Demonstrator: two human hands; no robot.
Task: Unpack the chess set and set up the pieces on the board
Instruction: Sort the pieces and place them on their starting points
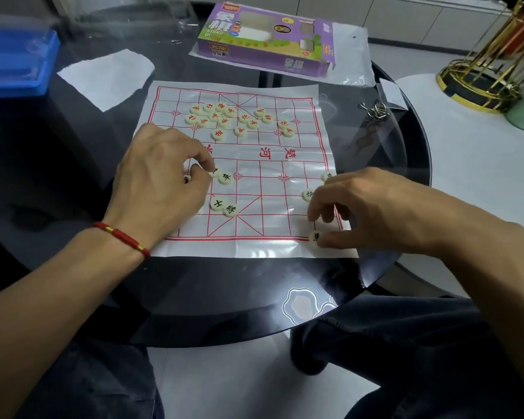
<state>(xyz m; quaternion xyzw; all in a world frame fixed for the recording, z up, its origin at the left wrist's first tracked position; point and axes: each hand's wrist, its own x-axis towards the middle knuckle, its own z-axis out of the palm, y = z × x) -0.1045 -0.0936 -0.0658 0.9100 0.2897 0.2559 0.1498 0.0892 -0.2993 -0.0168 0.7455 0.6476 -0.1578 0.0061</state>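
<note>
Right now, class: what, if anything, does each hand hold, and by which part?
The left hand pinches a black-lettered piece by its rim. The right hand has curled fingers over the board; whether they grip a piece cannot be told.

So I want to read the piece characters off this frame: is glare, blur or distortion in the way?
Head view: glare patches on the plastic board sheet and glass table; near black-marked pieces read sharp, far red-marked pieces are small and soft; wide-angle bending curves the edges; the box print is blurred.
</note>
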